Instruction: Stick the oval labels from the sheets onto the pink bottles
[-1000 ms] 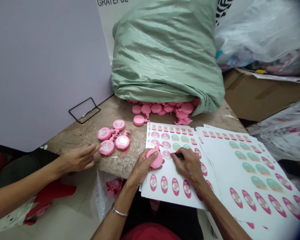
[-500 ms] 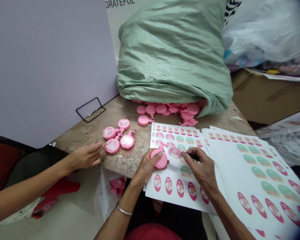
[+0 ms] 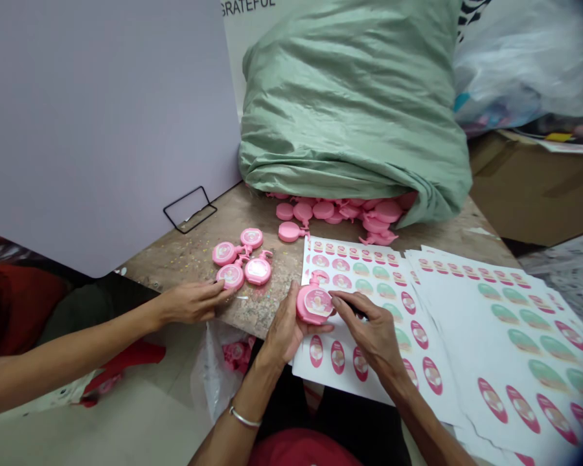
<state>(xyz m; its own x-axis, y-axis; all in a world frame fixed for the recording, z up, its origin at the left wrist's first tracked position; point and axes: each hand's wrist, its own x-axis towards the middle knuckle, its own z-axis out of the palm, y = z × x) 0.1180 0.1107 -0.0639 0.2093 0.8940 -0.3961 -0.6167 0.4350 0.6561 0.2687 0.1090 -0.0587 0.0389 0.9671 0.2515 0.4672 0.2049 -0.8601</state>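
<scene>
My left hand [image 3: 282, 329] is closed around a pink toy pump bottle [image 3: 315, 318], its flat round face turned up. An oval pink label [image 3: 319, 301] lies on that face. My right hand [image 3: 372, 331] pinches a slim black tool [image 3: 355, 311] whose exact kind is hard to make out; thumb and fingertip meet the label's right edge. Beneath both hands is a sticker sheet [image 3: 379, 391] with pink and green ovals. Several labelled pink bottles [image 3: 258, 271] stand together left of my hands. A co-worker's hand [image 3: 194, 301] touches the nearest of them.
A big green cloth sack [image 3: 354, 110] spills plain pink bottles [image 3: 323, 210] onto the worn tabletop [image 3: 184, 259]. More sticker sheets [image 3: 447, 310] overlap on the right. A black wire stand [image 3: 190, 210] supports a grey panel [image 3: 102, 129]. A plastic bag [image 3: 214, 369] hangs below the table edge.
The oval label has gone from beside the bottle onto its face, and my right hand has come left against it. The co-worker's hand has reached the labelled bottles. The view has shifted slightly.
</scene>
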